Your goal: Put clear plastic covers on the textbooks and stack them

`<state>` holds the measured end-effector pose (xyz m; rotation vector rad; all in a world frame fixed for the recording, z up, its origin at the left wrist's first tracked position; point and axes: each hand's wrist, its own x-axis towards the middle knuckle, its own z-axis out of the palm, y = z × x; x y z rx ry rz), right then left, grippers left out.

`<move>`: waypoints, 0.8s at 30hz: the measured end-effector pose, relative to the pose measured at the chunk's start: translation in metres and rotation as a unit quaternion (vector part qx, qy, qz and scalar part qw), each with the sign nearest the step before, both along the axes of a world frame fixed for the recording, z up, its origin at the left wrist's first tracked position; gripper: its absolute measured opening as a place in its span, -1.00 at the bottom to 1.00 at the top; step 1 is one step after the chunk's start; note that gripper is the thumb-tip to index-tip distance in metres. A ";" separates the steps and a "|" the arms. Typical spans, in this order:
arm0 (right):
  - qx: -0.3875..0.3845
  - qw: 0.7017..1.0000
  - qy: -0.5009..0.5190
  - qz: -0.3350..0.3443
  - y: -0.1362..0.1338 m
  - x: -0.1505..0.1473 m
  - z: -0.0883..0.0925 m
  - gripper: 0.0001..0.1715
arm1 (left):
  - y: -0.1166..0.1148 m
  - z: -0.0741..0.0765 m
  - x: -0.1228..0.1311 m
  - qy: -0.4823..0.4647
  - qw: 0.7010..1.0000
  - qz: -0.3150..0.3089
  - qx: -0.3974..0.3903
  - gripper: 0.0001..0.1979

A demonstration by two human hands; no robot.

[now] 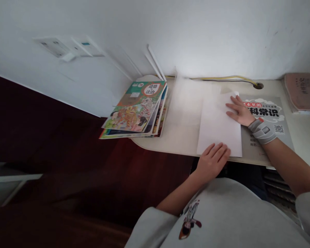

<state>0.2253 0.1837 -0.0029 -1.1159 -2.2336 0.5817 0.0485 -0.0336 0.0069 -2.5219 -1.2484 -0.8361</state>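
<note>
The pale desk (181, 137) stretches beneath the fingers. Directly under them lies white paper (218, 127) — grey booklet (268, 112) just right of the upper ones. Left hand (213, 160) and right hand (240, 112) rest with fingers extended, grasping nothing — light, even pressure from these 2 should keep the sheet flat.

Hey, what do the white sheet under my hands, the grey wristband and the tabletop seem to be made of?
The white sheet looks like matte paper: thin, with crisp edges. The grey wristband is probably soft fabric, dull, with overlapping layers. The tabletop may be laminated board, smooth and pale, though painted wood is possible.
</note>
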 end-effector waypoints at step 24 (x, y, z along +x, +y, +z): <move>0.067 0.985 -0.142 0.072 -0.005 -0.007 -0.008 0.07 | 0.006 -0.017 -0.003 0.075 0.996 0.037 -0.010 -0.63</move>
